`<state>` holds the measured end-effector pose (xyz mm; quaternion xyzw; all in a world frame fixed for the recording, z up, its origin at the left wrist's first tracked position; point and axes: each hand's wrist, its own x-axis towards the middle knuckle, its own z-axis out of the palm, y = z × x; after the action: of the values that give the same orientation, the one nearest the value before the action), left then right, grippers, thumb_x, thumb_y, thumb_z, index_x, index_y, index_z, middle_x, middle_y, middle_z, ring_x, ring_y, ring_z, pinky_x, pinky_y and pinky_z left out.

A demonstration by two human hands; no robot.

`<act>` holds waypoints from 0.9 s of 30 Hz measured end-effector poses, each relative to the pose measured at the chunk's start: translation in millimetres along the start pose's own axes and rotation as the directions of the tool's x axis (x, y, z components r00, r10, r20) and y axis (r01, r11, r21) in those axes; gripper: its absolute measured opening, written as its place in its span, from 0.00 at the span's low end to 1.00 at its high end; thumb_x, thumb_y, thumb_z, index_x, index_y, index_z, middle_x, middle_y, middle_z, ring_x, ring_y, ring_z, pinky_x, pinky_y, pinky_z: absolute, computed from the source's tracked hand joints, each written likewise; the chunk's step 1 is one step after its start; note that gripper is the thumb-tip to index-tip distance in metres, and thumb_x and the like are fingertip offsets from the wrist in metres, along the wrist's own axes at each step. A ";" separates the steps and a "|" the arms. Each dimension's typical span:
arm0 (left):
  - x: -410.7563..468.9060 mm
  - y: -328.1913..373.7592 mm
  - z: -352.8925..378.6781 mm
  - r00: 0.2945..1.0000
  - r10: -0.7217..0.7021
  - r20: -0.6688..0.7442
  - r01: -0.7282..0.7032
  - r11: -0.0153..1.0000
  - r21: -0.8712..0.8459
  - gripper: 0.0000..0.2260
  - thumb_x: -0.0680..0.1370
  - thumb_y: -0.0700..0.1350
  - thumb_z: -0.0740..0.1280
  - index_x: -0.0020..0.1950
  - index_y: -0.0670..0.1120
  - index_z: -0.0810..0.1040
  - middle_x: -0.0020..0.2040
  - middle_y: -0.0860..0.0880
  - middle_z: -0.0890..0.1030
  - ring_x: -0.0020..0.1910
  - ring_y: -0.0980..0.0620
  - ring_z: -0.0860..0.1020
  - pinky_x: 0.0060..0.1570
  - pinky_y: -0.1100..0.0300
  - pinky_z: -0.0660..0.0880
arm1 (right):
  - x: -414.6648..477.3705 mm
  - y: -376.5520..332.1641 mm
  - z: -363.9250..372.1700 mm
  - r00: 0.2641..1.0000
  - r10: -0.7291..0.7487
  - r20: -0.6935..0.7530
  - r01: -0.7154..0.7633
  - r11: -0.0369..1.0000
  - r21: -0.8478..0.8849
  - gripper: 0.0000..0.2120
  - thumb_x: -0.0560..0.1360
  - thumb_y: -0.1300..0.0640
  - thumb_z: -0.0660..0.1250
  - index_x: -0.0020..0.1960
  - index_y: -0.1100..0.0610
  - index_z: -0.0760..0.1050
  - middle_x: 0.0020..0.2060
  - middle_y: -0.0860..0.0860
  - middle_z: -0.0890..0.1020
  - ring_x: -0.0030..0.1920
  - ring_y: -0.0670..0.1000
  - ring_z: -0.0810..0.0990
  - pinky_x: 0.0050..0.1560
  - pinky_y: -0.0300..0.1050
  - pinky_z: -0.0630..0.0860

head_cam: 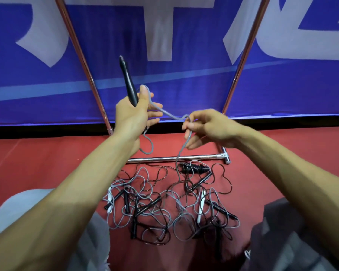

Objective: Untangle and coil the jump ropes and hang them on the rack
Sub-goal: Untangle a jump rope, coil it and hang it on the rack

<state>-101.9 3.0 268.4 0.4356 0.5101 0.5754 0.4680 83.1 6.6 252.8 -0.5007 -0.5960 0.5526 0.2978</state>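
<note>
My left hand [132, 114] grips a black jump-rope handle [128, 80] that points up and away. A grey rope [169, 113] loops over that hand's fingers and runs across to my right hand [207, 127], which pinches it. From there the grey rope drops down to a tangled pile of grey and black ropes [170, 202] with black and white handles on the red floor. A short loop of the grey rope hangs below my left wrist. One black rope [197, 169] at the pile's far edge is coiled into a bundle.
The chrome rack's bottom bar [176, 158] lies on the floor just beyond the pile, with two slanted uprights [80, 55] rising left and right. A blue banner with white lettering [164, 36] stands behind. My knees, in grey trousers [282, 241], frame the pile.
</note>
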 end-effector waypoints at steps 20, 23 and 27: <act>-16.7 -32.9 26.0 0.968 -0.043 0.247 -0.024 0.965 0.261 0.07 0.80 0.38 0.65 0.45 0.48 0.79 0.41 0.46 0.84 0.40 0.51 0.84 0.43 0.61 0.81 | -3.6 -26.5 -33.1 0.956 0.102 -0.274 0.114 0.732 0.672 0.09 0.81 0.64 0.58 0.50 0.69 0.74 0.41 0.63 0.81 0.40 0.59 0.84 0.44 0.47 0.83; -14.3 -23.9 24.2 0.985 -0.025 0.172 0.002 0.991 0.132 0.06 0.80 0.37 0.66 0.47 0.46 0.79 0.41 0.44 0.84 0.39 0.50 0.85 0.40 0.63 0.81 | -1.4 -20.6 -29.4 0.959 0.118 -0.259 0.055 0.814 0.578 0.08 0.79 0.66 0.59 0.53 0.69 0.74 0.46 0.64 0.82 0.42 0.59 0.85 0.44 0.45 0.83; -12.4 -11.5 22.2 0.992 -0.052 0.113 0.055 0.998 -0.025 0.03 0.80 0.39 0.66 0.48 0.44 0.79 0.42 0.44 0.84 0.37 0.52 0.85 0.38 0.63 0.80 | -1.2 -12.5 -12.2 0.983 0.118 -0.142 -0.067 0.944 0.323 0.13 0.76 0.72 0.56 0.55 0.66 0.75 0.51 0.63 0.82 0.44 0.57 0.84 0.46 0.44 0.82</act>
<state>-76.8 -4.7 258.9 0.4469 0.4863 0.5443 0.5172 91.2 11.3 267.6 -0.5164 -0.4497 0.6128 0.3945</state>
